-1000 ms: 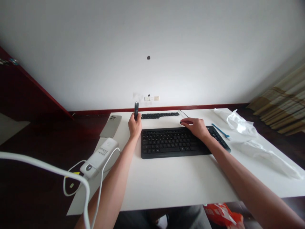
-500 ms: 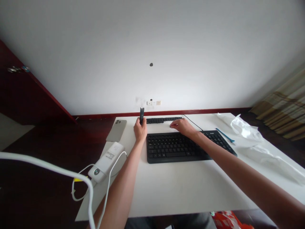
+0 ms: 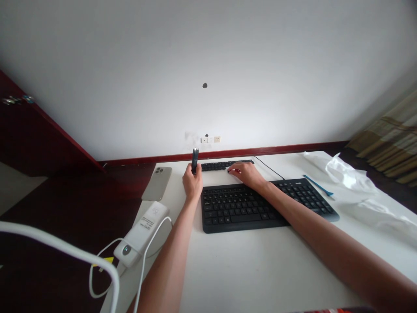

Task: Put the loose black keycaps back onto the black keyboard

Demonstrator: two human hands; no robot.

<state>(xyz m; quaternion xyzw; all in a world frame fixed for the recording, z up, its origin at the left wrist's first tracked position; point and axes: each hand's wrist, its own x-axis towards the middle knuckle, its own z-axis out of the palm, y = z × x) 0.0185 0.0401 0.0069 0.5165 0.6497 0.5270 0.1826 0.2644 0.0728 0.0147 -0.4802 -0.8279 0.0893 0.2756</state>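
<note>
White table (image 3: 260, 269) carries everything. Black keyboard (image 3: 241, 208) sits mid-table, right forearm crossing over it; white plastic (image 3: 347, 171) to its right, row of black keycaps (image 3: 213, 167) behind it near the far edge. White power bank (image 3: 143, 232) and phone (image 3: 157, 184) at the left edge, blue tool (image 3: 317, 186) just beside the keyboard's right end. Left hand (image 3: 193, 184) is left of the row, fingers clamped around a dark stick (image 3: 194, 160). Right hand (image 3: 246, 174) is behind the keyboard, thumb and forefinger look pinched on a small dark piece (image 3: 229, 171); too tiny to identify. Risks: keyboard could skid if the right forearm drags on it (can't tell if touching); power bank could drop if the left forearm snags the white cord (image 3: 145, 254); row could scatter if the right knuckles bump it; piece could fall if the pinch slips. Orientation: keyboard long axis runs left-right, space-bar side toward the person, black cable (image 3: 271, 167) off the back. Row runs left-right too, roughly parallel. Stick long axis near upright, silver end up, slight rightward lean. Piece: can't read an axis.
</note>
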